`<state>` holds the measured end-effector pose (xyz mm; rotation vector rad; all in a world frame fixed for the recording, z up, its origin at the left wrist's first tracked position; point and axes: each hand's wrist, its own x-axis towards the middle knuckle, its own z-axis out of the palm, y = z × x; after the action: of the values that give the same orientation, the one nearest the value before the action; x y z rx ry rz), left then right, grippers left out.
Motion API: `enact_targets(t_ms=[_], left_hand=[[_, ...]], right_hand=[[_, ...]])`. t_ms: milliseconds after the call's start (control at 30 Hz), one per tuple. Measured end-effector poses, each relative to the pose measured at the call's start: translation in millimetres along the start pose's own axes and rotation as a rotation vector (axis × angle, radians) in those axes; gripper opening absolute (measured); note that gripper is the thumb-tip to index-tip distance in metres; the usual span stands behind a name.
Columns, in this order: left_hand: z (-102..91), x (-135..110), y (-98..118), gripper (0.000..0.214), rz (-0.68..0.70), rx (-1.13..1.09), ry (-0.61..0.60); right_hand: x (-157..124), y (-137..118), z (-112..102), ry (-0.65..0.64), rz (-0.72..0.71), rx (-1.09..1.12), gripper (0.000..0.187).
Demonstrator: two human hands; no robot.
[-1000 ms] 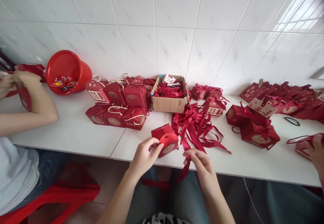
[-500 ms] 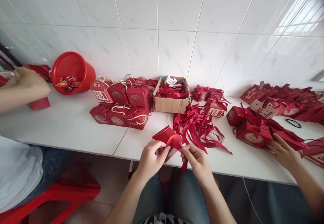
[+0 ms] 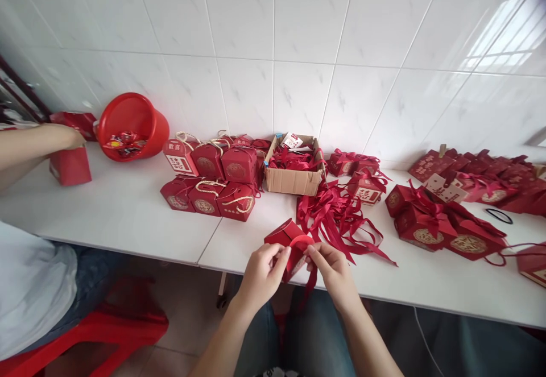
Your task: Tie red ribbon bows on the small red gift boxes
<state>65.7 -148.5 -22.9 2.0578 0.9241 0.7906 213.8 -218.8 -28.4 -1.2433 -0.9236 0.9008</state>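
A small red gift box [image 3: 286, 235] lies tilted at the near edge of the white table [image 3: 128, 212]. My left hand [image 3: 264, 273] is closed on the box's near side. My right hand [image 3: 333, 269] pinches a red ribbon [image 3: 310, 277] at the box's top flap; the ribbon's tail hangs down over the table edge. A loose heap of red ribbons [image 3: 336, 215] lies just beyond my right hand.
Finished boxes with rope handles [image 3: 213, 181] stand left of a cardboard box [image 3: 294, 179] of ribbons. More ribboned boxes [image 3: 443, 223] lie at the right. A red bucket [image 3: 130, 127] of sweets sits far left, by another person's arm [image 3: 34, 144] at a red box [image 3: 70, 165].
My right hand has brought the ribbon up to the box's flap, meeting my left hand. The person on the right has drawn their hand out of view. The view shifted slightly left.
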Motion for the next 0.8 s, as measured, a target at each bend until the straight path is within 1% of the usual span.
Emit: enact_targets(t_ms=[67, 133, 200, 300, 433, 533, 667, 800], left_hand=[[-1.3, 3.4, 0.2, 0.041, -0.080, -0.052, -0.014], [-3.0, 8.3, 1.6, 0.042, -0.127, -0.043, -0.009], [-5.0, 13.7, 4.5, 0.044, -0.149, 0.013, -0.010], [-7.4, 21.9, 11.0, 0.045, -0.163, 0.093, -0.046], [-7.3, 29.7, 16.9, 0.043, -0.165, 0.129, -0.075], [-6.7, 31.0, 16.0, 0.040, -0.181, 0.079, -0.096], [-7.6, 28.5, 9.7, 0.027, -0.182, -0.069, -0.158], [-7.4, 26.7, 3.5, 0.030, -0.222, -0.182, -0.217]], right_hand=[[0.5, 4.4, 1.3, -0.005, 0.004, -0.009, 0.036], [0.2, 8.9, 1.9, -0.001, 0.001, -0.041, 0.035], [-0.5, 11.6, 1.9, 0.006, -0.011, -0.088, 0.035], [-1.2, 11.3, 1.6, 0.021, -0.034, -0.141, 0.037], [-0.3, 8.4, 2.1, 0.023, -0.047, -0.194, 0.034], [1.5, 8.6, 3.8, -0.001, -0.071, -0.233, 0.031], [3.6, 11.0, 6.1, 0.024, -0.095, -0.271, 0.028], [3.5, 12.6, 6.1, 0.063, -0.126, -0.263, 0.023]])
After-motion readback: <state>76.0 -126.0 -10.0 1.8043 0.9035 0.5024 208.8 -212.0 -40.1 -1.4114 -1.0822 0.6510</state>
